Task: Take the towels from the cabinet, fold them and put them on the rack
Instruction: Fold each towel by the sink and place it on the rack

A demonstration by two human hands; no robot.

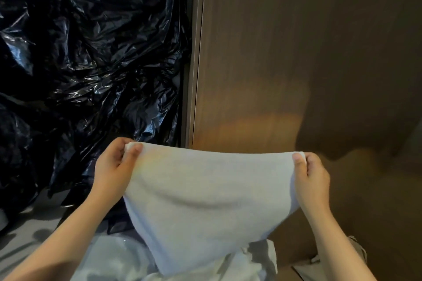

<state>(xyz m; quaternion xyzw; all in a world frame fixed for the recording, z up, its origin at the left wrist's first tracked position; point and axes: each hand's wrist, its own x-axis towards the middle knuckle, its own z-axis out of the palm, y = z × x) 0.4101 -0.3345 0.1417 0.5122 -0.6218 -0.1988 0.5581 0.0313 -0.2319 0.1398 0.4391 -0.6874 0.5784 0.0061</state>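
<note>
A white towel [205, 201] hangs spread out in front of me, held up by its two top corners. My left hand [114, 166] pinches the top left corner between thumb and fingers. My right hand [312, 178] pinches the top right corner the same way. The towel's upper edge sags a little between the hands and its lower part tapers down toward my body. No rack is in view.
A brown wooden cabinet door [296, 52] fills the right side, close ahead. Crumpled black plastic sheeting [80, 64] covers the left side. More white cloth [118, 258] lies below the towel, over a grey floor at the lower left.
</note>
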